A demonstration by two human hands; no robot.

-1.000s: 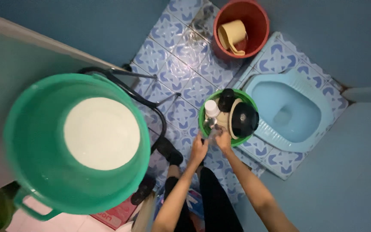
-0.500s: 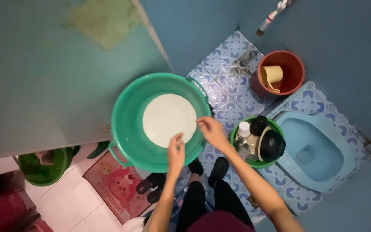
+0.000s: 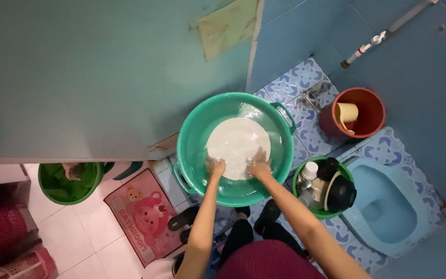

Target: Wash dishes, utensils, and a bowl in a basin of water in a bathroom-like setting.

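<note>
A large green basin (image 3: 192,134) holds water over its white bottom (image 3: 236,142). Both my hands are down in it. My left hand (image 3: 216,167) rests at the near edge of the white patch, fingers spread in the water. My right hand (image 3: 258,166) lies beside it, fingers also apart. Neither hand holds anything that I can see. The water surface looks stirred around them.
A small green bucket (image 3: 300,181) with a white-capped bottle and black items stands right of the basin. Beyond are a blue squat toilet (image 3: 388,212), a red bucket (image 3: 372,111) with a beige scoop, a tap (image 3: 367,42), a pink mat (image 3: 140,217) and another green bucket (image 3: 68,183).
My hands left the small green bucket, rose over the basin, and are now lowered into its water. The view has shifted, so the basin sits centre.
</note>
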